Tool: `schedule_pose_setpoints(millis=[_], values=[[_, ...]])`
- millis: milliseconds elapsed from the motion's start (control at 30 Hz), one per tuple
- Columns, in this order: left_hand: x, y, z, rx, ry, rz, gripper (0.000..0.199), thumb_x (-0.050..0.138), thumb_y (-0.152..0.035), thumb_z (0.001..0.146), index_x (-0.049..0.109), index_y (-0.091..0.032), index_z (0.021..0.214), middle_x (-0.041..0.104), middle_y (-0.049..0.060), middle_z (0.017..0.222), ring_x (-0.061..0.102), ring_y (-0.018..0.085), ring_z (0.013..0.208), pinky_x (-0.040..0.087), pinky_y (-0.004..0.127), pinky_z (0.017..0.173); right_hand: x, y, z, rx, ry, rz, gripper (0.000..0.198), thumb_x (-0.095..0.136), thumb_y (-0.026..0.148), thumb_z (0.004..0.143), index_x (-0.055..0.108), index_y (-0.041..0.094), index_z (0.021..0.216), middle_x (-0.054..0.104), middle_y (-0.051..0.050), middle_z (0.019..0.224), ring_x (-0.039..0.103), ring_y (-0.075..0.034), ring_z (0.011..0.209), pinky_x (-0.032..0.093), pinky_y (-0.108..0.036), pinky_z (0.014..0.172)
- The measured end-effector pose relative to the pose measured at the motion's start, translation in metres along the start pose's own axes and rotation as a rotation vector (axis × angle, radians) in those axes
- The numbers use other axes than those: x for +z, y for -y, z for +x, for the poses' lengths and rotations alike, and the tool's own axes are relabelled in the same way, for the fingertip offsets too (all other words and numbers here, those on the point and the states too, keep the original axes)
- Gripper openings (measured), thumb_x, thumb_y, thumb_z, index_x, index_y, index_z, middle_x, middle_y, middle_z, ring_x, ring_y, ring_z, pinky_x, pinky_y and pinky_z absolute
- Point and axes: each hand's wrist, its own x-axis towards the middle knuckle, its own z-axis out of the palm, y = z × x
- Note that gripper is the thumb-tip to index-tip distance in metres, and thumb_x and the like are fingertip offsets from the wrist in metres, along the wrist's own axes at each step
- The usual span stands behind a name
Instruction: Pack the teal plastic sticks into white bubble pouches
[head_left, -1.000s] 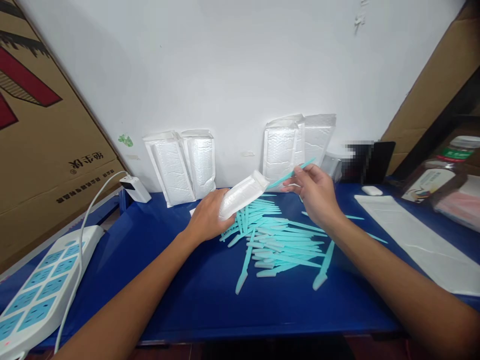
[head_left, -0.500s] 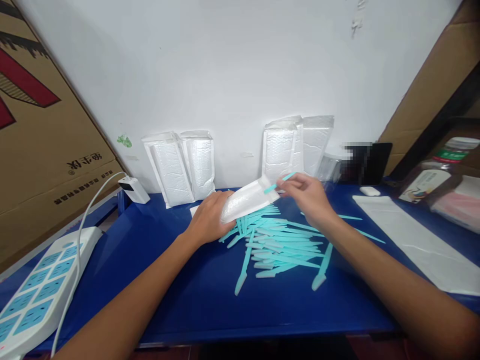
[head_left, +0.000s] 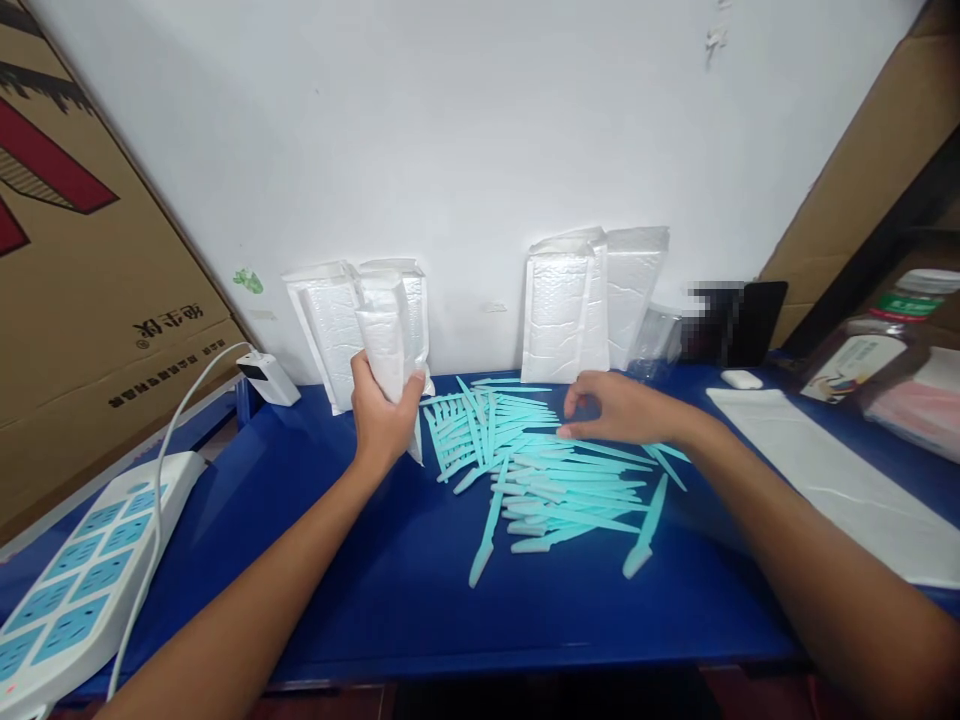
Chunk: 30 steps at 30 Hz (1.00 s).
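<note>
My left hand [head_left: 384,420] is closed around a white padded bubble mailer [head_left: 384,345], held upright in front of two similar mailers [head_left: 324,325] leaning on the wall. Over the right side of a pile of slim turquoise sticks with pale capped ends, which look like eyebrow razors [head_left: 574,490], hovers my right hand [head_left: 611,408]. Its thumb and fingers are curved and apart, with nothing between them. Whether the held mailer contains anything is hidden.
More bubble mailers [head_left: 562,310] lean on the wall behind the pile. A clear cup [head_left: 660,340], a white earbud case [head_left: 741,380] and a flat white sheet [head_left: 832,480] lie to the right, with a bottle [head_left: 862,350] beyond. At left are a power strip [head_left: 82,570] and charger [head_left: 271,380].
My left hand has moved left and turned the mailer upright. My right hand has let go of the turquoise razor and lowered to the pile.
</note>
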Motion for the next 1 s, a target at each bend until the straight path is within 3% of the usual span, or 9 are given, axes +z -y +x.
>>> schedule_pose_setpoints(millis=[100, 167, 333, 500, 600, 1000], values=[[0.003, 0.0, -0.005, 0.011, 0.068, 0.032, 0.056, 0.073, -0.051, 0.086, 0.047, -0.023, 0.126, 0.066, 0.007, 0.111, 0.066, 0.028, 0.1, 0.053, 0.04, 0.085, -0.002, -0.006, -0.006, 0.167, 0.199, -0.047, 0.06, 0.086, 0.071, 0.06, 0.078, 0.022, 0.094, 0.074, -0.011, 0.105, 0.069, -0.032, 0.09, 0.052, -0.038, 0.068], [0.006, -0.001, -0.009, 0.028, 0.12, 0.061, 0.061, 0.073, -0.051, 0.085, 0.046, -0.022, 0.131, 0.066, 0.008, 0.114, 0.066, 0.029, 0.1, 0.053, 0.041, 0.085, -0.003, -0.006, -0.007, 0.223, 0.301, -0.059, 0.057, 0.086, 0.068, 0.06, 0.077, 0.022, 0.091, 0.075, -0.011, 0.103, 0.07, -0.031, 0.087, 0.051, -0.037, 0.065], [0.009, -0.003, -0.012, 0.074, 0.277, 0.13, 0.06, 0.068, -0.051, 0.088, 0.046, -0.022, 0.136, 0.066, 0.009, 0.119, 0.066, 0.03, 0.103, 0.053, 0.042, 0.086, -0.003, 0.0, -0.007, 0.137, 0.44, 0.001, 0.044, 0.077, 0.064, 0.074, 0.076, 0.021, 0.085, 0.074, -0.007, 0.085, 0.066, -0.026, 0.078, 0.045, -0.034, 0.063], [0.01, 0.005, -0.011, 0.187, 0.569, 0.247, 0.055, 0.065, -0.048, 0.087, 0.053, -0.023, 0.135, 0.069, 0.01, 0.119, 0.068, 0.033, 0.103, 0.053, 0.044, 0.084, -0.002, 0.002, -0.006, 0.076, 0.468, 0.062, 0.042, 0.074, 0.062, 0.078, 0.076, 0.021, 0.084, 0.073, -0.005, 0.082, 0.063, -0.022, 0.075, 0.045, -0.033, 0.063], [0.01, 0.01, -0.009, 0.245, 0.675, 0.293, 0.051, 0.064, -0.045, 0.087, 0.056, -0.023, 0.132, 0.07, 0.009, 0.12, 0.069, 0.033, 0.104, 0.054, 0.045, 0.088, -0.002, 0.001, -0.006, 0.03, 0.439, 0.103, 0.043, 0.074, 0.063, 0.079, 0.076, 0.021, 0.083, 0.073, -0.005, 0.081, 0.063, -0.021, 0.074, 0.045, -0.033, 0.064], [0.008, 0.012, -0.006, 0.271, 0.689, 0.31, 0.054, 0.063, -0.041, 0.086, 0.056, -0.022, 0.136, 0.07, 0.01, 0.123, 0.069, 0.034, 0.109, 0.054, 0.047, 0.093, 0.006, 0.013, -0.004, 0.017, 0.424, 0.098, 0.028, 0.074, 0.05, 0.082, 0.071, 0.022, 0.082, 0.074, -0.005, 0.085, 0.066, -0.023, 0.078, 0.047, -0.034, 0.066]])
